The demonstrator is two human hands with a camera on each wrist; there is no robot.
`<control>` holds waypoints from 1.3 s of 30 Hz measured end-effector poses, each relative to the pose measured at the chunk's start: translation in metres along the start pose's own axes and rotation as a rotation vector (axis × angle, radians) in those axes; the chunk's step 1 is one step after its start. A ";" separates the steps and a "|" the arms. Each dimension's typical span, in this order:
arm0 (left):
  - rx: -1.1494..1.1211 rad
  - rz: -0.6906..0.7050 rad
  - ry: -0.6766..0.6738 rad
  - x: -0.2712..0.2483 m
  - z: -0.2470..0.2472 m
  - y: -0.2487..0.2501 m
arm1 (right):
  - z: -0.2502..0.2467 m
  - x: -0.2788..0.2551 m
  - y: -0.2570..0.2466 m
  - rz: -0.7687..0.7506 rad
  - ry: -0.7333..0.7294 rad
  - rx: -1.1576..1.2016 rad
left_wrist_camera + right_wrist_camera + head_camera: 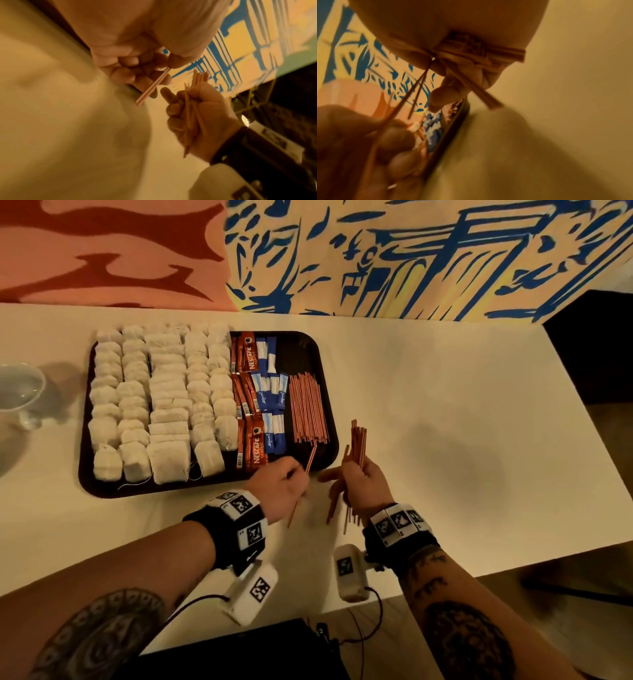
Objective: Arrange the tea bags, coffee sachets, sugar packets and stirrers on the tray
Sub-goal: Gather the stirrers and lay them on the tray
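One stirrer (301, 489), pinched in your left hand (277, 491), is pointing up-right toward the tray's pile (308, 409); right hand (363, 484) is gripping the remaining bundle (356, 446).

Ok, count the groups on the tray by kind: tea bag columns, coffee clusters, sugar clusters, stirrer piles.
Tea bag columns: 5
Coffee sachet clusters: 3
Sugar packet clusters: 3
Stirrer piles: 1
Total: 12 groups on the tray

left hand (279, 484): fingers curled, grip pinching one stirrer (310, 461) | right hand (363, 484): fist gripping stirrer bundle (358, 445), index finger extended; hands close, apart
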State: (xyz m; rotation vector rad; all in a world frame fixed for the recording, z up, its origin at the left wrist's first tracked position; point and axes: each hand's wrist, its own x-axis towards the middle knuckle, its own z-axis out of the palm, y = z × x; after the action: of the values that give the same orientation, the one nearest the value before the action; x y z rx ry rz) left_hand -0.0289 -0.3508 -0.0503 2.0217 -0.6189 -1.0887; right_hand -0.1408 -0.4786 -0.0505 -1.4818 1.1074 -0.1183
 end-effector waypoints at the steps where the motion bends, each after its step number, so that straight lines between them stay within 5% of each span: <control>1: -0.062 -0.005 0.019 0.002 0.001 0.006 | 0.008 -0.001 -0.004 0.025 -0.019 0.108; 5: -0.178 -0.075 0.089 0.010 0.000 0.024 | 0.031 0.000 -0.010 0.042 -0.057 0.317; 11: -0.264 -0.052 0.163 0.016 -0.007 0.033 | 0.039 0.009 -0.010 -0.095 -0.183 0.123; 21: -0.302 -0.027 0.143 0.019 -0.013 0.028 | 0.027 0.025 -0.029 0.011 -0.223 0.342; 24: -0.531 -0.121 0.174 0.020 -0.016 0.028 | 0.026 0.035 -0.038 0.020 -0.198 0.356; 30: -0.822 -0.340 -0.101 0.013 -0.014 0.044 | 0.038 0.045 -0.062 -0.041 -0.098 0.512; 35: -1.498 -0.406 0.009 0.021 -0.019 0.054 | 0.047 0.037 -0.058 -0.338 -0.167 0.188; 39: -1.464 -0.402 0.097 0.029 -0.019 0.046 | 0.049 0.027 -0.051 -0.422 -0.267 0.039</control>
State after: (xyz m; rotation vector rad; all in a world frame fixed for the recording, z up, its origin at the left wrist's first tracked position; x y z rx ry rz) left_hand -0.0005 -0.3914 -0.0207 0.8538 0.5890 -1.1048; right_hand -0.0668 -0.4708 -0.0364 -1.6251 0.5665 -0.2260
